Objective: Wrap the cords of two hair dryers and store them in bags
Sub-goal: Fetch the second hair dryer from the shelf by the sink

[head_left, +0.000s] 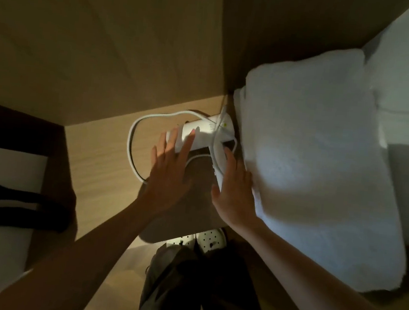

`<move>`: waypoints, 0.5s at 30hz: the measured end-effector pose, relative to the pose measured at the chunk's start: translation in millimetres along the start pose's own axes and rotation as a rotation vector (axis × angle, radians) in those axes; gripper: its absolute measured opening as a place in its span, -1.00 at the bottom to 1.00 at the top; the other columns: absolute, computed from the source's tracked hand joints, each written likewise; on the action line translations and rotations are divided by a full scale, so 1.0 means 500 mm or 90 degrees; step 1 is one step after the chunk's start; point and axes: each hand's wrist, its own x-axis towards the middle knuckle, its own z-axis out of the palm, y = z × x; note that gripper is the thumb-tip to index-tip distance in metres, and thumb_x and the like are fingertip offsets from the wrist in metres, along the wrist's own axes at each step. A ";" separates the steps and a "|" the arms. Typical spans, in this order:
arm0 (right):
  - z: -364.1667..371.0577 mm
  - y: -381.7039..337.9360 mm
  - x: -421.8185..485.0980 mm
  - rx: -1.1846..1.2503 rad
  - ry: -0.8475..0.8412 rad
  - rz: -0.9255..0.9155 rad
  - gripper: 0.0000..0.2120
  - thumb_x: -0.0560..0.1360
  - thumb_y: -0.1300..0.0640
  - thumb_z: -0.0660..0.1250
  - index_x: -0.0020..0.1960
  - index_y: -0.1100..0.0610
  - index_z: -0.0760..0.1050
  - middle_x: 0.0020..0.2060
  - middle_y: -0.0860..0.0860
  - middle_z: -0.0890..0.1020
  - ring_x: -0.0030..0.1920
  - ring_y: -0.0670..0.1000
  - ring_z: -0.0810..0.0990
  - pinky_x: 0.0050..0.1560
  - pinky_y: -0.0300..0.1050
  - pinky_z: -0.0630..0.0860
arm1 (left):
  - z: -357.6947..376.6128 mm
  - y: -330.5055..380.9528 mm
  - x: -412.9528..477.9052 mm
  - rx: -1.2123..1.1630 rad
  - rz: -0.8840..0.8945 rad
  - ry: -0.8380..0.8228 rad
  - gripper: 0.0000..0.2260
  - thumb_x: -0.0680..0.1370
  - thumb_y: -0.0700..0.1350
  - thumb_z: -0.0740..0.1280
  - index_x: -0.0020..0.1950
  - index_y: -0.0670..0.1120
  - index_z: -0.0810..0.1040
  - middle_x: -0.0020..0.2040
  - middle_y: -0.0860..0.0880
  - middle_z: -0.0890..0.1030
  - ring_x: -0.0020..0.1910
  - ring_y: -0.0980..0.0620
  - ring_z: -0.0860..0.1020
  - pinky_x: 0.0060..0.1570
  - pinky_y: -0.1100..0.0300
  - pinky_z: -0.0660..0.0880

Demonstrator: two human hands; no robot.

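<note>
A white hair dryer (205, 132) lies on a grey bag (193, 199) on the wooden shelf (102, 159). Its white cord (132, 137) loops out to the left and crosses back over the dryer body. My left hand (169, 168) lies flat with straight fingers, the fingertips touching the dryer's left end. My right hand (233, 185) is flat too, its fingers lying along the dryer's handle, beside the white towel. Only one dryer is visible.
A stack of folded white towels (318, 161) fills the shelf to the right. A black bag with straps (11, 205) sits on a white surface at the left. Wooden walls enclose the shelf behind. My legs and white perforated shoes (204, 240) show below.
</note>
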 end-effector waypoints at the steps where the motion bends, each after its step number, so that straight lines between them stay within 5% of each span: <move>1: 0.012 0.003 0.007 -0.010 0.013 0.002 -0.18 0.47 0.22 0.36 0.55 0.02 -0.06 0.46 0.10 0.24 0.42 0.11 0.27 0.37 -0.03 0.30 | 0.017 -0.005 0.005 0.015 0.000 0.009 -0.04 0.38 -0.01 0.52 0.56 0.02 -0.09 0.54 -0.27 0.06 0.49 -0.38 0.01 0.34 -0.33 0.02; 8: 0.054 0.023 0.041 -0.087 0.017 0.019 -0.13 0.45 0.19 0.39 0.56 0.02 -0.08 0.21 0.11 0.44 0.13 0.10 0.47 0.03 -0.08 0.48 | 0.064 -0.026 0.056 0.042 0.009 0.027 -0.08 0.45 -0.03 0.45 0.56 0.06 -0.16 0.57 -0.16 -0.07 0.52 -0.22 -0.17 0.39 -0.36 -0.08; 15: 0.059 0.033 0.058 -0.121 0.006 -0.011 -0.09 0.35 0.30 0.47 0.54 0.10 0.03 0.01 0.11 0.53 -0.03 0.07 0.51 -0.04 -0.03 0.54 | 0.059 -0.020 0.130 0.056 0.062 0.002 0.05 0.32 -0.04 0.52 0.53 0.13 -0.21 0.56 -0.22 -0.06 0.51 -0.34 -0.15 0.35 -0.33 -0.19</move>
